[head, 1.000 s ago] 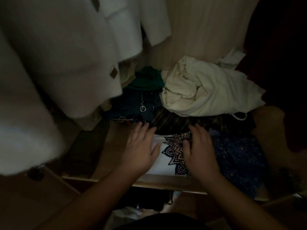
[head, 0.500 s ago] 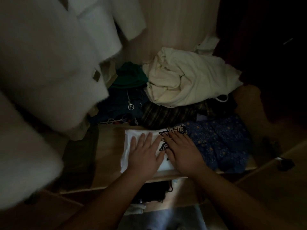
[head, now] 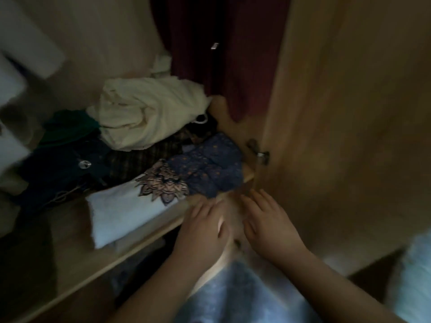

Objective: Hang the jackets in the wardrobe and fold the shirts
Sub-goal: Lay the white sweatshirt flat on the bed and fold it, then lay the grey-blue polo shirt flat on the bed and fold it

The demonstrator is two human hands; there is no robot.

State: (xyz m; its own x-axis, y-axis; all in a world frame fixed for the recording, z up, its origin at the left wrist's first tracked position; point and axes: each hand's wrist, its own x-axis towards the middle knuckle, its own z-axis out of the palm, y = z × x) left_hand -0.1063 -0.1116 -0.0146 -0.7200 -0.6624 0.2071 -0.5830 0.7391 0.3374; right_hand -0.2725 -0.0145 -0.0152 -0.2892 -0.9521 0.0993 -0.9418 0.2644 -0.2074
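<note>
1. nearest the camera: pale blue cloth [head: 233,297], blurred, lying below both forearms; cannot tell what it is.
2. left hand [head: 203,231]: fingers straight and together, palm down, holding nothing. it sits just right of the folded white shirt [head: 121,213], off that shirt's near right corner, at the shelf's front edge.
3. right hand [head: 268,224]: fingers spread and nearly straight, holding nothing. it lies further right of the white shirt, beside the left hand with a narrow gap between them.
4. the white shirt lies flat and folded on the wooden shelf [head: 70,243], its mandala print [head: 163,183] facing up at the far right end.
5. blue patterned garment [head: 210,166]: touching the shirt's right end, bunched.
6. dark striped cloth [head: 140,159]: just behind the shirt.
7. navy garment [head: 58,173] with a round metal pendant [head: 84,164]: behind and left of the shirt.
8. green garment [head: 67,127]: further back on the left.
9. cream bundle [head: 149,113]: behind the shirt, heaped on the dark clothes.
10. dark red garment [head: 210,54]: hanging behind and right of the shirt.
11. white jackets [head: 23,54]: hanging far left of the shirt, blurred.
12. wardrobe door [head: 349,113]: right of the shirt, with its knob [head: 262,155].
</note>
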